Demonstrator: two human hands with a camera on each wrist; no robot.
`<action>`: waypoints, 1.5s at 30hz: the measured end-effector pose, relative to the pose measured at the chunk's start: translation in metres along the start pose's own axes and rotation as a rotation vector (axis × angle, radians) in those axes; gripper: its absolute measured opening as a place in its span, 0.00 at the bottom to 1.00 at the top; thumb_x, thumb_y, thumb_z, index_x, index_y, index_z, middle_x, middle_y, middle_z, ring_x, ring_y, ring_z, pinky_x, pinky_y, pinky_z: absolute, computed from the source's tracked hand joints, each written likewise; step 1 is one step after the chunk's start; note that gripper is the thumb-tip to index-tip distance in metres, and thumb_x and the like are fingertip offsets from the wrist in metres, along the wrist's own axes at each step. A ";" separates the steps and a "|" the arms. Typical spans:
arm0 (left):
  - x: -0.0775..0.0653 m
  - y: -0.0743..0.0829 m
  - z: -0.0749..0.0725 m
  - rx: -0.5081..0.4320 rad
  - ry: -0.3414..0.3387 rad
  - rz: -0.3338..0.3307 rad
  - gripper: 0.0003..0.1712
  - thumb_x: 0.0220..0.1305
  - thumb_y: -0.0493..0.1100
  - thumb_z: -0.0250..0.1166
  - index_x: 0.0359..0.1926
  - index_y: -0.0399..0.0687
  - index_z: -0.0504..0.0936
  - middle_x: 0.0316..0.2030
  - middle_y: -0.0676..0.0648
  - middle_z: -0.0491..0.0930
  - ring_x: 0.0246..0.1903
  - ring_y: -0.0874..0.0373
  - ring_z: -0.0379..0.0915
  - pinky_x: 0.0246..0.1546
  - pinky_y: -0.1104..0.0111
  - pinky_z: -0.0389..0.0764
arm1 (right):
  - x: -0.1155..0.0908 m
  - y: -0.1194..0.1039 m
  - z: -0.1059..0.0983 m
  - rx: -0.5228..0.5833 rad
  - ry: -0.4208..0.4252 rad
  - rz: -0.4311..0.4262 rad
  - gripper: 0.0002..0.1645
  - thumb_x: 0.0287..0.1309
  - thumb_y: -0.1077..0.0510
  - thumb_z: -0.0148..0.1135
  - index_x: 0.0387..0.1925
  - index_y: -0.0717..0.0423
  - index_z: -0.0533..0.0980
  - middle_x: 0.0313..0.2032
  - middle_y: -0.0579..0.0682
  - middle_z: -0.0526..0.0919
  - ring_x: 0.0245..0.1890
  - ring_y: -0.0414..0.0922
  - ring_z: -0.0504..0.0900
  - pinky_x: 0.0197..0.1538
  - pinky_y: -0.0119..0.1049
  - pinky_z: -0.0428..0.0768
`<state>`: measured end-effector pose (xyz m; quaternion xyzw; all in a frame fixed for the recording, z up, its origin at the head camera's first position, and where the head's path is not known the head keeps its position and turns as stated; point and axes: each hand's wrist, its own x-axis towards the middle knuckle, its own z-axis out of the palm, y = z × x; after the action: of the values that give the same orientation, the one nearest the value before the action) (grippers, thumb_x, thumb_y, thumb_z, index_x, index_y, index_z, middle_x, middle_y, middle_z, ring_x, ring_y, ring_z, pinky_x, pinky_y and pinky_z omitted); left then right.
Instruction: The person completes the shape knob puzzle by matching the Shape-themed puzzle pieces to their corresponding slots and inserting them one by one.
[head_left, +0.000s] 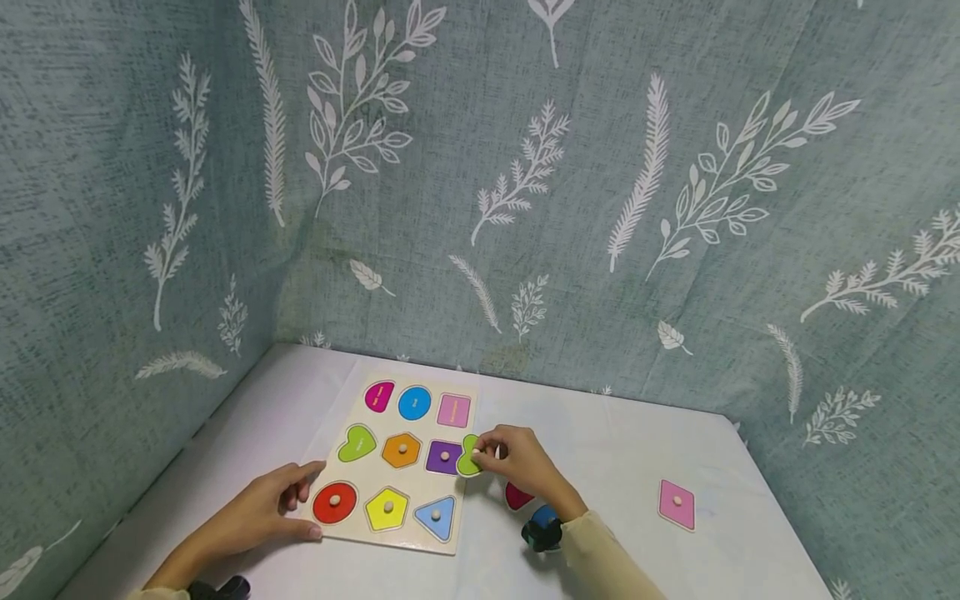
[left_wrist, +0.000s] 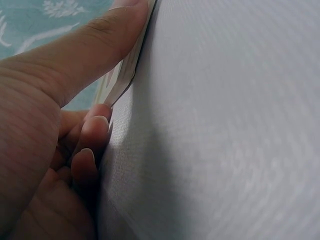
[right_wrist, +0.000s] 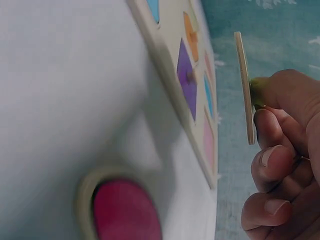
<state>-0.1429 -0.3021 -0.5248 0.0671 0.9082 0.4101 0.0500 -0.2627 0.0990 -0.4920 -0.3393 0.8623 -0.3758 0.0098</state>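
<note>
My right hand (head_left: 525, 458) pinches a green heart-shaped puzzle piece (head_left: 466, 457) by its knob. In the right wrist view the piece (right_wrist: 244, 90) is edge-on, raised above the wooden puzzle board (head_left: 369, 477) beside the purple square piece (head_left: 437, 457). My left hand (head_left: 258, 504) holds the board's near left corner, thumb on the front edge and fingers at the left side. Knobbed red circle (head_left: 334, 503), yellow pentagon (head_left: 386, 510), light blue triangle (head_left: 437, 519) and orange hexagon (head_left: 401, 451) pieces sit in the board. The green heart recess (head_left: 356, 444) shows no knob.
A dark pink piece (head_left: 517, 497) and a blue piece (head_left: 546, 515) lie on the white-covered table (head_left: 615, 467), partly hidden by my right arm. Farther right lies a pink four-sided piece (head_left: 677, 505). A leaf-patterned curtain (head_left: 450, 167) borders the table.
</note>
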 end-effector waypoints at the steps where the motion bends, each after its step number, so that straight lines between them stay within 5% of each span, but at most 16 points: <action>1: 0.000 -0.001 0.000 0.001 0.000 0.003 0.57 0.39 0.53 0.87 0.67 0.30 0.73 0.33 0.50 0.69 0.33 0.60 0.66 0.32 0.71 0.73 | 0.003 -0.001 0.002 0.007 0.001 -0.009 0.03 0.65 0.53 0.71 0.37 0.47 0.85 0.27 0.37 0.77 0.26 0.35 0.71 0.31 0.29 0.73; 24: -0.003 -0.004 -0.001 0.019 0.012 0.040 0.57 0.39 0.55 0.87 0.66 0.30 0.73 0.34 0.51 0.69 0.33 0.62 0.66 0.32 0.71 0.72 | 0.058 -0.041 0.058 0.041 -0.066 -0.019 0.04 0.63 0.55 0.72 0.35 0.51 0.87 0.22 0.36 0.75 0.26 0.33 0.71 0.28 0.26 0.72; 45: -0.002 -0.001 -0.004 0.008 -0.017 0.072 0.55 0.41 0.55 0.86 0.66 0.31 0.73 0.34 0.51 0.69 0.33 0.64 0.65 0.31 0.71 0.70 | 0.097 -0.069 0.103 -0.061 -0.118 -0.017 0.05 0.65 0.52 0.71 0.33 0.46 0.87 0.19 0.34 0.74 0.22 0.30 0.70 0.26 0.25 0.69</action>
<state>-0.1416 -0.3061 -0.5224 0.1034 0.9064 0.4074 0.0424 -0.2698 -0.0580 -0.4980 -0.3685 0.8683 -0.3287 0.0471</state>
